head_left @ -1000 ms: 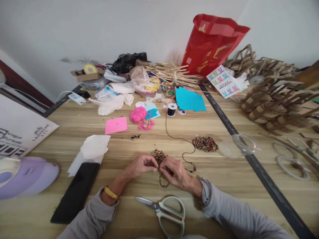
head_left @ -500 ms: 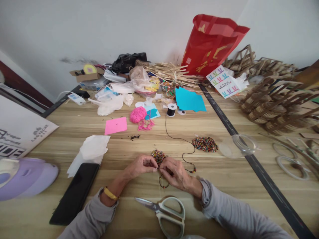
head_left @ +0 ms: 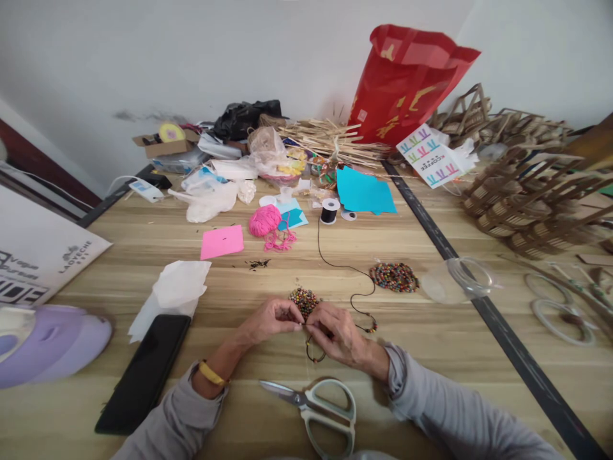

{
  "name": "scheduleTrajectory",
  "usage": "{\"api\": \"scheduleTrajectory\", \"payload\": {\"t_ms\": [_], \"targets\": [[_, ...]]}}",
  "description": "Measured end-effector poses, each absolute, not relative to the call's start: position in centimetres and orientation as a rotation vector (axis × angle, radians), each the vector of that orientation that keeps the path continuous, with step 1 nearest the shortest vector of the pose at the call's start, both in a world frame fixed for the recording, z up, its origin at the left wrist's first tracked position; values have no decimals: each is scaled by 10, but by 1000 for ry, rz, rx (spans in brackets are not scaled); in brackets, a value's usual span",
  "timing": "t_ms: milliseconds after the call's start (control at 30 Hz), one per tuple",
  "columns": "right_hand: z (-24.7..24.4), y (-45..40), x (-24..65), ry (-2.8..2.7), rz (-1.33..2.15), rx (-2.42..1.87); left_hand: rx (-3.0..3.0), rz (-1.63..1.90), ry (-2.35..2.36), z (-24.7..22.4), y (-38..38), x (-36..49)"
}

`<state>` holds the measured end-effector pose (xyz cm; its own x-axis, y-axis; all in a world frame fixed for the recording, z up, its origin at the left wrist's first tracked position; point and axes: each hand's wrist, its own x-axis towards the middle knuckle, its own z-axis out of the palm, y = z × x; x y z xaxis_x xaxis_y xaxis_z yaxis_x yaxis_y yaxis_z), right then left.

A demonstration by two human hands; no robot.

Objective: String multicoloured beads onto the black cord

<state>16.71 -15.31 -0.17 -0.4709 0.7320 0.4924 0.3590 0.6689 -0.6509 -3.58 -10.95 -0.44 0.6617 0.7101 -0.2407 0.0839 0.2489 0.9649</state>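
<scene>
My left hand [head_left: 274, 319] and my right hand [head_left: 338, 332] meet fingertip to fingertip, both closed in a pinch on a thin black cord [head_left: 308, 345]. A small loop of this cord with a few beads hangs below my right fingers. Just behind the fingertips lies a pile of loose multicoloured beads [head_left: 303, 300]. From a black spool [head_left: 329, 211] the cord runs down to a beaded stretch [head_left: 371, 324] right of my right hand. Strung beads [head_left: 394, 278] lie coiled farther right. Open scissors [head_left: 311, 404] rest in front of my hands.
A black phone [head_left: 144, 374] and white paper [head_left: 175, 291] lie left. Pink yarn [head_left: 265, 220], a pink card [head_left: 222, 242] and blue sheets [head_left: 366, 191] are farther back. A red bag [head_left: 402, 89] stands behind; woven baskets [head_left: 527, 204] fill the right.
</scene>
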Motion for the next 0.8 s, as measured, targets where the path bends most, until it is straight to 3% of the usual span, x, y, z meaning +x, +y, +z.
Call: {"api": "scheduleTrajectory", "payload": {"t_ms": [800], "targets": [[-2,-152,168,-2125,605,-822,1268,485,762,-4,-110,-36]]}}
